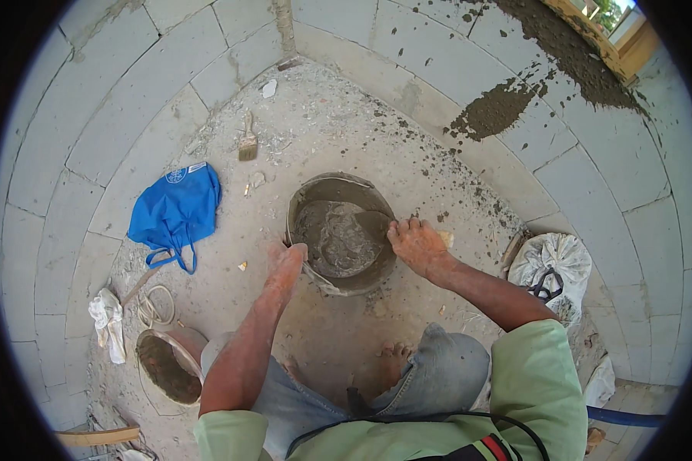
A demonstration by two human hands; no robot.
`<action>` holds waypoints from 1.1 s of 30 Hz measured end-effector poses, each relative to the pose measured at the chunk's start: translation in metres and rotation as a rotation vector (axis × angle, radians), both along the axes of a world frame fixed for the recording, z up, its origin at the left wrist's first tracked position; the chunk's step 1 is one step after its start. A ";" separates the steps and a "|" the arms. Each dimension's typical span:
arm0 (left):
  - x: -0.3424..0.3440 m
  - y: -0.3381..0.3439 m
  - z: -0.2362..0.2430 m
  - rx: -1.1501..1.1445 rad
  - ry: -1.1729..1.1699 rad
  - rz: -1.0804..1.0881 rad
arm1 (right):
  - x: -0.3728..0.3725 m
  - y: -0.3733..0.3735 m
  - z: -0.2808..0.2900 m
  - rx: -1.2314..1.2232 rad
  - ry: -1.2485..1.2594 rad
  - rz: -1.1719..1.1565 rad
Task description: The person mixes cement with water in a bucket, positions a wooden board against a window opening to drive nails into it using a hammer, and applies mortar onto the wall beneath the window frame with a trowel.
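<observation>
A round dark tub (pixel 338 178) of wet grey mortar (pixel 342 238) stands on the floor in front of me. My left hand (pixel 287 263) grips the tub's near-left rim, its thumb showing and most of its fingers hidden on the outer side. On the right rim, my right hand (pixel 417 243) has its fingers curled closed. Just inside the tub by those fingers lies a darker, smooth patch; I cannot make out whether it is a tool or mortar.
A blue cloth bag (pixel 178 207) and a flat paintbrush (pixel 247 138) lie to the left. A mortar-smeared bucket (pixel 169 367) lies tipped near my left knee, beside a white glove (pixel 108 324). At right sits a white sack (pixel 552 269). Pale block walls (pixel 407 46) enclose the corner, mortar-splashed at right.
</observation>
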State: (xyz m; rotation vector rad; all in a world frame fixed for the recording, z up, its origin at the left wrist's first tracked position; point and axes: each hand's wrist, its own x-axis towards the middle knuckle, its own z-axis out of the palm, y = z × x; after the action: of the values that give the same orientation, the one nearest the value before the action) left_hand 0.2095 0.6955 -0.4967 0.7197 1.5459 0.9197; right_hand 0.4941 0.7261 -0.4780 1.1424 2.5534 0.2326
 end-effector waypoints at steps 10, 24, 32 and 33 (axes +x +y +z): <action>-0.004 0.002 0.006 0.032 0.022 0.066 | 0.038 0.001 0.069 -0.480 0.327 -0.342; -0.005 0.006 -0.001 0.028 0.002 0.138 | 0.180 0.111 0.254 -0.617 0.907 -0.786; 0.006 0.007 0.020 0.035 -0.035 0.097 | 0.230 0.053 0.344 -0.033 0.699 -0.965; 0.006 0.007 0.020 0.038 -0.028 0.096 | 0.224 0.046 0.326 -0.064 0.659 -0.972</action>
State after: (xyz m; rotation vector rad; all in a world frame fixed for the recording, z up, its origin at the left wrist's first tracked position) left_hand 0.2160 0.7028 -0.4767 0.6611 1.5532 1.0283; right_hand 0.7179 0.7721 -0.1518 2.5537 2.0576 -0.5344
